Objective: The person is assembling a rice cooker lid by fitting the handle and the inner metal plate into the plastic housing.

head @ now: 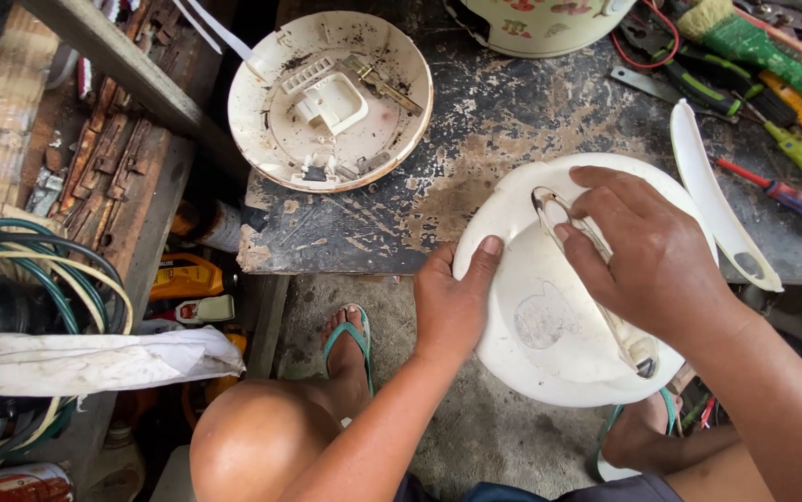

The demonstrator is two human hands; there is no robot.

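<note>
Illumination was soft, even daylight, bright across the table [475, 139] and the white round cover [531, 353]. No hard shadows were cast; the cover showed mild glare, slightly washing out its surface detail. The left shelf [94, 139] recess and the floor [475, 437] area were dimmer. Focus was sharp centrally; wide-angle distortion possibly bent the frame edges.

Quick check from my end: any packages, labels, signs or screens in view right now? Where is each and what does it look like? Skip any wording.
No signs or screens.
Yellow casing with a dark label patch: under the bench, left of the left hand; boxy.
Red and white container: bottom-left corner; rounded, label unclear.
Floral-printed cream pot: top of the bench; round.
The white round lid under the right hand carries no label.
</note>
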